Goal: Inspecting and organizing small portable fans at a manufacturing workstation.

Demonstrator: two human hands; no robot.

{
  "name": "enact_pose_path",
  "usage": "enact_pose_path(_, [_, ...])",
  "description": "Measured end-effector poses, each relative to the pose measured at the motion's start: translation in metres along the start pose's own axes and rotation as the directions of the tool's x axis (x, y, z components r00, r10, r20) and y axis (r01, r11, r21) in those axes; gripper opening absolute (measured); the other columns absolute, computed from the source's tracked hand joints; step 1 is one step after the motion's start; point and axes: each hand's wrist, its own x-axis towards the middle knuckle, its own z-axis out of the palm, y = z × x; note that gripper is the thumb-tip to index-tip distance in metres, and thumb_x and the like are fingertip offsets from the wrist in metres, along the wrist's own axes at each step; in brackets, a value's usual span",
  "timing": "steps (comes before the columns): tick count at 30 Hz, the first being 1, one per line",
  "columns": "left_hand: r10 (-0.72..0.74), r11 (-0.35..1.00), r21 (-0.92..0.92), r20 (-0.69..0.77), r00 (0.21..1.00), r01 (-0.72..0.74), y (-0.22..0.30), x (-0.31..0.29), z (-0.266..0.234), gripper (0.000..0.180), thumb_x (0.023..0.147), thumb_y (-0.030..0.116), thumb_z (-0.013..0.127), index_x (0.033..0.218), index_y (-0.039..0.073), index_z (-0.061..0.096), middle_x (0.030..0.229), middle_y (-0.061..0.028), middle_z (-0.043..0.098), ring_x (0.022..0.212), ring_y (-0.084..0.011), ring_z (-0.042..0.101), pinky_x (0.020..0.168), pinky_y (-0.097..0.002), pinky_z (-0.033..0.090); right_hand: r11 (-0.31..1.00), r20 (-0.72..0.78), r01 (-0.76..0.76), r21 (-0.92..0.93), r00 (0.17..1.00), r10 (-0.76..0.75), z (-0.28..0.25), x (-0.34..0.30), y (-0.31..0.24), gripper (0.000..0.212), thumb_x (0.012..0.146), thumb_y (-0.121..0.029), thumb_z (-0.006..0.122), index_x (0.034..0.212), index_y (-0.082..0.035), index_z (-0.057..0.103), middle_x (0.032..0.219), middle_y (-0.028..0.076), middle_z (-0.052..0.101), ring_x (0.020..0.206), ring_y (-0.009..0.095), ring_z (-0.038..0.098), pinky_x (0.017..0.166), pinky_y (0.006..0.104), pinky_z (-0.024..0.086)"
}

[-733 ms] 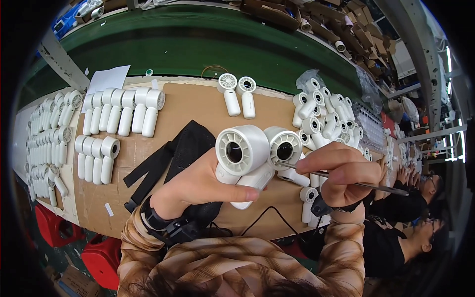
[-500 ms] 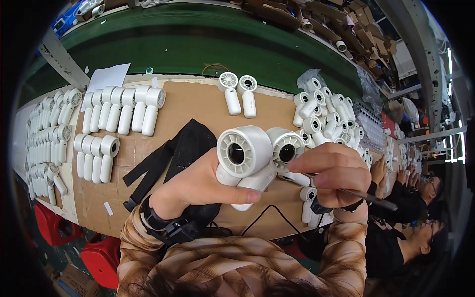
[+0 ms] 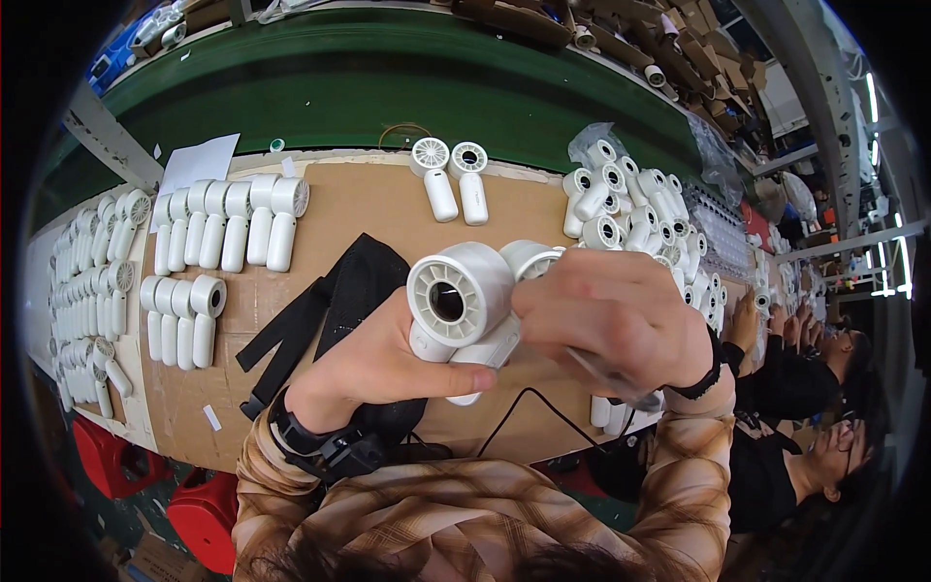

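Observation:
Two white handheld fans are gripped side by side in my left hand (image 3: pixel 373 354), thumb across their handles. The nearer fan (image 3: pixel 482 281) turns its round ribbed grille and dark centre toward me. Behind it, the second fan (image 3: pixel 527 256) is partly covered by my right hand (image 3: pixel 606 310). My right fingers are curled at that second fan's head and smeared by motion. A thin metal tool (image 3: pixel 621 385) shows as a blurred streak under my right hand; its tip is hidden.
White fans stand in rows (image 3: pixel 233 218) at the left, and a pile of fans (image 3: pixel 640 213) lies at the right. Two fans (image 3: pixel 451 179) lie at the back edge of the cardboard (image 3: pixel 359 199). A black strap (image 3: pixel 354 281) lies beside my left hand. Co-workers sit at the right.
My right hand has moved left and closer over the second fan's head, covering more of it. The tool has swung to beneath the hand. The fans shift slightly left in view.

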Motion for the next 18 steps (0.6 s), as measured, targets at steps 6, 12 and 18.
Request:
enact_pose_path(6, [-0.018,0.998,0.057,-0.081,0.997,0.023,0.003,-0.002,0.005,0.059,0.068,0.001,0.073,0.120,0.004,0.046,0.108,-0.0019,0.057,0.100,-0.0106,0.052,0.087,-0.0275,0.041,0.995,0.065,-0.068,-0.075,0.995,0.073,0.002,0.005,-0.005,0.042,0.058,0.012,0.063,0.096,-0.001,0.051,0.075,0.008,0.060,0.056,0.022,0.056,0.048,0.0300,0.046])
enact_pose_path(12, [-0.017,0.998,-0.062,-0.097,0.995,0.011,0.002,-0.003,0.003,0.064,0.066,0.000,0.076,0.122,0.005,0.045,0.112,-0.0034,0.056,0.101,-0.0114,0.053,0.088,-0.0283,0.042,0.997,0.052,-0.061,-0.052,0.997,0.064,0.000,0.006,-0.005,0.043,0.057,0.013,0.062,0.096,-0.001,0.052,0.078,0.009,0.060,0.058,0.023,0.057,0.050,0.0300,0.047])
enact_pose_path(18, [-0.060,0.984,-0.173,-0.097,0.993,0.042,0.005,-0.004,0.002,0.066,0.065,0.000,0.077,0.123,0.005,0.045,0.112,-0.0046,0.056,0.102,-0.0137,0.053,0.088,-0.0299,0.043,0.997,-0.086,0.038,-0.067,0.995,-0.044,-0.001,-0.006,-0.005,0.028,0.064,0.004,0.064,0.088,-0.003,0.051,0.083,0.016,0.063,0.062,0.027,0.061,0.050,0.0314,0.049])
